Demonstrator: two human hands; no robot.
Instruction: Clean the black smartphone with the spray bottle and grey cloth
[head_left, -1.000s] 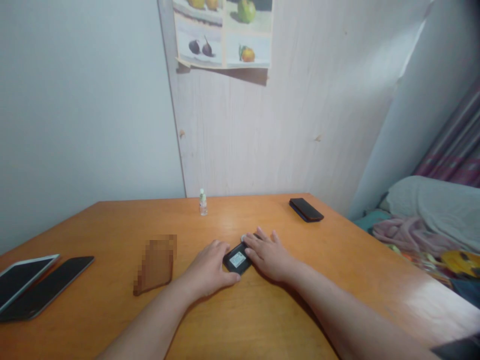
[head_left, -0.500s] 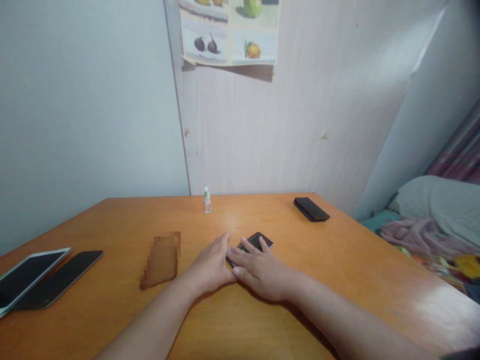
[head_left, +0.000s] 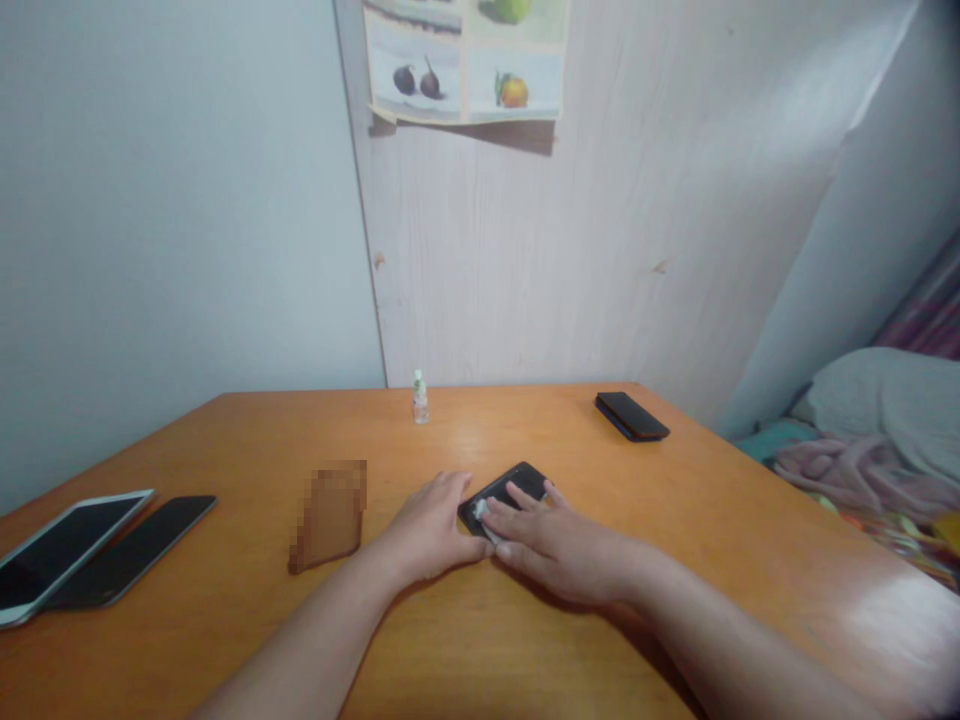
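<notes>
A black phone (head_left: 506, 487) lies flat on the wooden table, slanting up to the right. My left hand (head_left: 435, 530) curves around its near left end, with the thumb along the near edge and the fingers at the far side. My right hand (head_left: 551, 545) lies over the phone with fingers stretched and spread. Under its fingertips a small crumpled white tissue (head_left: 479, 511) is pressed on the phone's surface. The fingers cover part of the tissue and the phone's right side.
On the left, a white-framed tablet (head_left: 71, 545) partly overlaps a dark phone (head_left: 142, 550). A blurred brown flat object (head_left: 330, 515) lies left of my hands. A small clear bottle (head_left: 421, 400) stands at the back; a dark wallet-like case (head_left: 631, 416) lies back right.
My right hand has shifted slightly right on the phone, and more of the white tissue shows. My left hand stays at the phone's left end. The view has moved a little.
</notes>
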